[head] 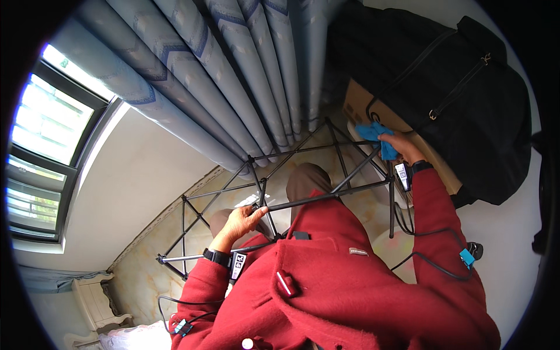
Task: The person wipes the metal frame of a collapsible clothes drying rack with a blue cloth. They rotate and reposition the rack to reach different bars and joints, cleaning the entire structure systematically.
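Observation:
Across my lap stands a black metal folding frame [306, 200] of thin tubes, with crossed struts and joints at its corners. My left hand [241, 224] grips one of its tubes beside a joint near the middle. Toward the right end, my right hand [404, 146] holds a crumpled blue cloth [375, 132] around a part of the frame. The cloth hides exactly which tube lies beneath it. Each wrist wears a black band with a small device that bears a printed code.
Blue patterned curtains [192, 65] hang ahead, beside a window [52, 118] at left. A dark garment [459, 100] with straps covers a cardboard box [363, 103] at right. Cables [437, 232] run along both my sleeves. A cream piece of furniture [89, 302] stands at lower left.

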`<state>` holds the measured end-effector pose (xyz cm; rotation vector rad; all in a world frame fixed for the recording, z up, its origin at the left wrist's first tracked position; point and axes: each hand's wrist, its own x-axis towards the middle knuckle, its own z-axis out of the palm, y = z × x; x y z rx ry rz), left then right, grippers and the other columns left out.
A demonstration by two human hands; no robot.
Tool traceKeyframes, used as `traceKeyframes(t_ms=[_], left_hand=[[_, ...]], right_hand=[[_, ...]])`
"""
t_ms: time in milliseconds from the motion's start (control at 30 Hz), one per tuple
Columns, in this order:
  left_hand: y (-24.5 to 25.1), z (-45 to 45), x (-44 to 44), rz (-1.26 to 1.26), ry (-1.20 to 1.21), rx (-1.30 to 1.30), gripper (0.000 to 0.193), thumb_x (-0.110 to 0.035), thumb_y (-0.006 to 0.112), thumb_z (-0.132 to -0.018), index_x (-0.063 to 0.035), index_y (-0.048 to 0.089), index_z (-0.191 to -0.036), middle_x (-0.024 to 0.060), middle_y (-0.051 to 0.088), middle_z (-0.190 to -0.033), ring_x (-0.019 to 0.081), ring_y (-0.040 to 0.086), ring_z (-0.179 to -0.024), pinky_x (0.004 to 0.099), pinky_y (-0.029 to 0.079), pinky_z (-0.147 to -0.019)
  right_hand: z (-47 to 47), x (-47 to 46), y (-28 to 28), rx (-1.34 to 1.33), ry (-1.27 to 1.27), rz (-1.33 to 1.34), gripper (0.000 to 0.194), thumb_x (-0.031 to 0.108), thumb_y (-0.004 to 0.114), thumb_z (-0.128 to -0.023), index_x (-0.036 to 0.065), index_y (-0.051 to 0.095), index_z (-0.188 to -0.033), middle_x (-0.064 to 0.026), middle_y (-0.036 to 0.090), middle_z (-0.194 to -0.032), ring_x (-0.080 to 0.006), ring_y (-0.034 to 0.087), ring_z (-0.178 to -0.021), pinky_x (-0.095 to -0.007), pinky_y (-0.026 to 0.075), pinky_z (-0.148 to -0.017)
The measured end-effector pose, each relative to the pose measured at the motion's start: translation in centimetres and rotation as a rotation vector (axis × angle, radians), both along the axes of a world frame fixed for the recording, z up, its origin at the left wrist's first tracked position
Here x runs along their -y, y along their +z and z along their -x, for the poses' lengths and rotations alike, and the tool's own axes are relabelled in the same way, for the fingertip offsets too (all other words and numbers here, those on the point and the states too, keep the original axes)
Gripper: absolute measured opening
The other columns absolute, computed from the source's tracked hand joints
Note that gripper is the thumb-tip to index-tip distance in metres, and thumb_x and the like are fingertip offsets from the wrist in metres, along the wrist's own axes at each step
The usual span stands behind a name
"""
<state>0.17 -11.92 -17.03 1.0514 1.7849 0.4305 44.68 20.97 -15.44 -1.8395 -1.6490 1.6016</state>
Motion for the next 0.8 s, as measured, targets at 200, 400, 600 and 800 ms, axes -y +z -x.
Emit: traceKeyframes(t_ms=[200,400,600,800], left_hand=[[1.3,-0.7,0.8,-0.163,0.012,-0.037,0.055,-0.05,0.067,-0.095,0.0035,0.061,-0.082,0.0097,0.058,-0.07,0.0157,0.054,-0.069,0.0352,0.047,-0.066],[3.4,-0.1,0.6,-0.189,0.053,-0.07,0.049,-0.045,0.066,-0.097,0.0025,0.065,-0.087,0.0034,0.062,-0.074,0.0098,0.054,-0.071,0.028,0.046,-0.064],[2.4,0.1,2.2,-0.365,0.111,-0.174,0.052,-0.045,0.07,-0.093,0.0032,0.054,-0.081,0.0085,0.042,-0.064,0.0128,0.038,-0.063,0.0349,0.037,-0.055],[0.7,0.3,6.5,-0.279,0.224,0.074,0.032,-0.029,0.068,-0.098,0.0005,0.056,-0.096,0.0035,0.057,-0.079,0.0103,0.052,-0.073,0.0264,0.044,-0.064]], right_hand=[[1.2,1.7,-0.8,-0.281,-0.124,-0.159,0.049,0.027,0.066,-0.085,0.003,0.061,-0.128,-0.0065,0.065,-0.108,-0.0172,0.06,-0.097,-0.0349,0.052,-0.079],[2.3,1.9,-0.6,-0.429,-0.262,-0.161,0.035,0.022,0.064,-0.086,0.003,0.069,-0.115,0.0001,0.064,-0.095,-0.0103,0.056,-0.083,-0.0258,0.047,-0.07],[2.9,4.5,0.4,-0.691,-0.28,-0.339,0.026,0.018,0.061,-0.088,0.006,0.069,-0.109,0.0028,0.06,-0.087,-0.0089,0.056,-0.079,-0.0247,0.048,-0.064],[4.2,10.4,0.4,-0.748,-0.245,-0.368,0.025,0.009,0.059,-0.085,0.005,0.064,-0.11,0.0002,0.059,-0.091,-0.0095,0.056,-0.078,-0.0267,0.053,-0.061]])
